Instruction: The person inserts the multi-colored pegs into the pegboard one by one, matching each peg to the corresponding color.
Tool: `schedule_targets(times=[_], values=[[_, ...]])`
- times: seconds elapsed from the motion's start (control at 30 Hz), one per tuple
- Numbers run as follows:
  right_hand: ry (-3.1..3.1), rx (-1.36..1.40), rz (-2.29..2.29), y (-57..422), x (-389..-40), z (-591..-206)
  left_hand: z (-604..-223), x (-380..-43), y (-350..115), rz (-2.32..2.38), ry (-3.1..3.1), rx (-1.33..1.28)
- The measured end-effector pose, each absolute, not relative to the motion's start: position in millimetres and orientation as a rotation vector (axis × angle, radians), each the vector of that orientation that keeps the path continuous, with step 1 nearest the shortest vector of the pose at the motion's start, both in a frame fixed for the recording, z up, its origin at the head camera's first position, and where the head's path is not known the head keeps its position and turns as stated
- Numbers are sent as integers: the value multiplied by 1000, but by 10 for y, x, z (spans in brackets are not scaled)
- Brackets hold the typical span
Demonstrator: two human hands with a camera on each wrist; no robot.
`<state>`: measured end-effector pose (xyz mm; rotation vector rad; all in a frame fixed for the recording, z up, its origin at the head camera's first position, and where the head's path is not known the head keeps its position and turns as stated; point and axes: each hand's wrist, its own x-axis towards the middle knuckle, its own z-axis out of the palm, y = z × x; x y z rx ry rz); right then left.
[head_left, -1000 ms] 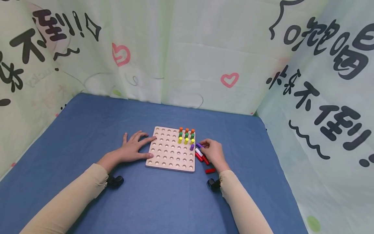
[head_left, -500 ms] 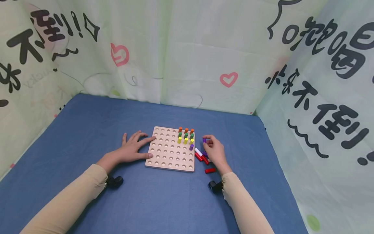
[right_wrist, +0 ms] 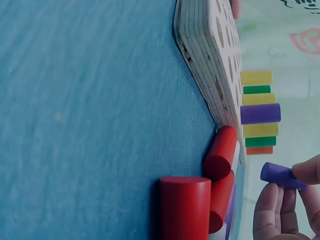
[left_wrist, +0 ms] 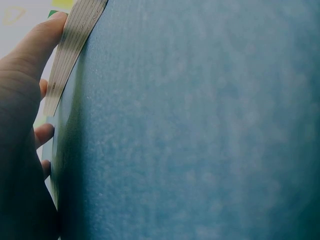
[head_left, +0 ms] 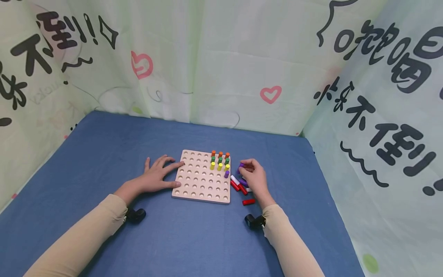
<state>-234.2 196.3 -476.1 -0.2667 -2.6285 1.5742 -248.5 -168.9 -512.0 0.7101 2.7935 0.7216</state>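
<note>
A wooden pegboard (head_left: pixel 200 184) with rows of round holes lies on the blue table. Orange, green and yellow pegs (head_left: pixel 220 166) stand in its far right corner, three of each, and one purple peg (head_left: pixel 226 174) stands in front of them. My left hand (head_left: pixel 155 175) rests on the board's left edge, fingers spread and thumb on the near part. Just off the right edge, my right hand (head_left: pixel 254 176) pinches another purple peg (right_wrist: pixel 280 175) between thumb and fingertips, tilted and above the table. The wrist view shows this peg apart from the board.
Loose red pegs (right_wrist: pixel 220 152), white pegs (head_left: pixel 234 179) and a purple peg (head_left: pixel 243 183) lie against the board's right side. One red peg (head_left: pixel 248 202) lies nearer, apart from them. A printed curtain (head_left: pixel 214 77) stands behind the table (head_left: pixel 194 238).
My right hand has lifted the purple peg from the loose pile and moved slightly right, turning the peg in its fingertips. The left hand stays on the board.
</note>
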Motion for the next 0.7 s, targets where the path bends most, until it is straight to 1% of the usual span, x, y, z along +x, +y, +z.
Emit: schedule_targets(times=[0.27,0.7], values=[[-2588,-262,1606,1887,-2298,-4681,-5106,-2482,-1697,725,2786,712],[-2488,-125,1631,1749,-2256,-4686,-5068,-2459,-1678,707,2789,702]])
